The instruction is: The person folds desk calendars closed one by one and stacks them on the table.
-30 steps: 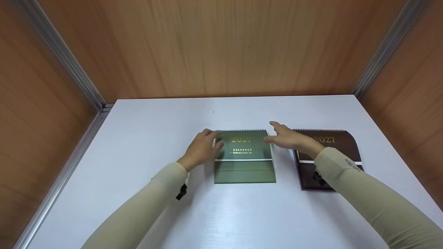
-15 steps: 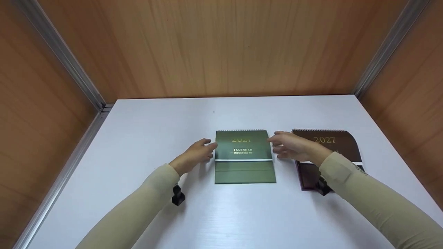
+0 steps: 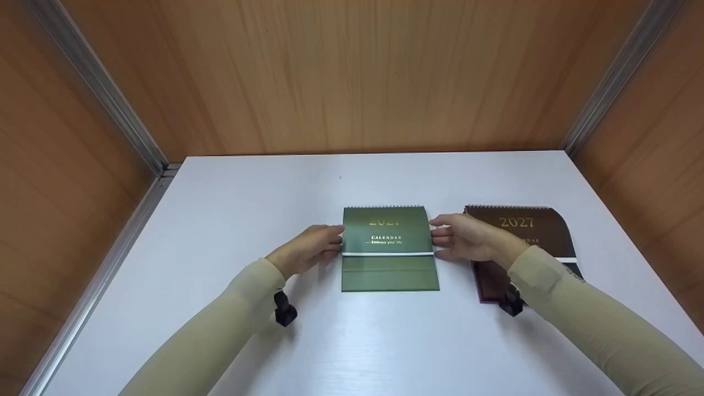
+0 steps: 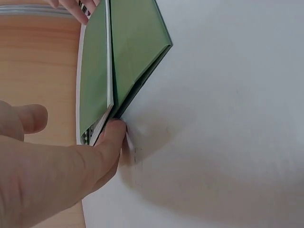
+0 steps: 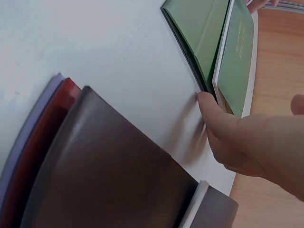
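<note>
A green 2027 desk calendar [image 3: 389,247] lies on the white table with its spiral binding at the far edge. My left hand [image 3: 309,247] has its fingertips at the calendar's left edge; the left wrist view shows the fingers [image 4: 110,142] fairly straight against that side, the thumb [image 4: 32,118] raised apart. On the opposite side, my right hand [image 3: 467,237] reaches the right edge with extended fingers [image 5: 216,111]. The calendar's cover pages stand slightly off its folded base in both wrist views.
Right of the green one lies a brown 2027 desk calendar [image 3: 528,223], partly covered by my right forearm. Below it, red [image 5: 54,107] and lavender [image 5: 29,123] covers show as a stack. A wooden panel [image 3: 363,77] rises behind the white table [image 3: 264,181], with side panels left and right.
Both hands have come down from the green calendar's upper corners to its left and right sides, fingertips now at its edges. The calendar stays in about the same place.
</note>
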### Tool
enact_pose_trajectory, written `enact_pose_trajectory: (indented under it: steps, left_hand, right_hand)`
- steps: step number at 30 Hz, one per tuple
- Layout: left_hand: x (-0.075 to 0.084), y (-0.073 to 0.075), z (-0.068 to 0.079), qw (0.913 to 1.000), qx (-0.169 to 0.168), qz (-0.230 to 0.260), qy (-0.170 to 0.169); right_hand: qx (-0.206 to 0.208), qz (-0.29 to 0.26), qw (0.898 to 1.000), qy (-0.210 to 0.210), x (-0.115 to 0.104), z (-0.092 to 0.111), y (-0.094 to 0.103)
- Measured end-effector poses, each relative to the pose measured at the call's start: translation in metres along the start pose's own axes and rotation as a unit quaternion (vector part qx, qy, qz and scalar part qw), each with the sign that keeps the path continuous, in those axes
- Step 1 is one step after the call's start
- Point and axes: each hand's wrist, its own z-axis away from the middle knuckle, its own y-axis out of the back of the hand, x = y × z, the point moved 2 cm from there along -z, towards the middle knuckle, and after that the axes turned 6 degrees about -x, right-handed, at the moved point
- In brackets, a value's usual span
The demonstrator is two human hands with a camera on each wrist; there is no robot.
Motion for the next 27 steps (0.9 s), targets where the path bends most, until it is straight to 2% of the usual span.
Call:
enact_pose_trajectory:
  steps: [5, 10, 18, 27]
  left_hand:
    - [0.001, -0.001, -0.004, 0.9997, 0.008, 0.015, 0.015]
    - [-0.001, -0.003, -0.007, 0.9988, 0.023, 0.036, 0.025]
    - [0.001, -0.010, -0.012, 0.9970, 0.039, 0.064, 0.023]
    - [-0.002, -0.016, -0.014, 0.9936, 0.068, 0.087, 0.022]
  right_hand:
    - [0.003, -0.038, 0.999, -0.006, 0.001, -0.004, -0.001]
    - [0.022, -0.019, 1.000, -0.011, 0.003, -0.007, 0.000]
    - [0.064, 0.031, 0.997, -0.023, 0.002, -0.010, -0.003]
    - [0.090, -0.001, 0.996, -0.025, 0.005, -0.015, -0.003]
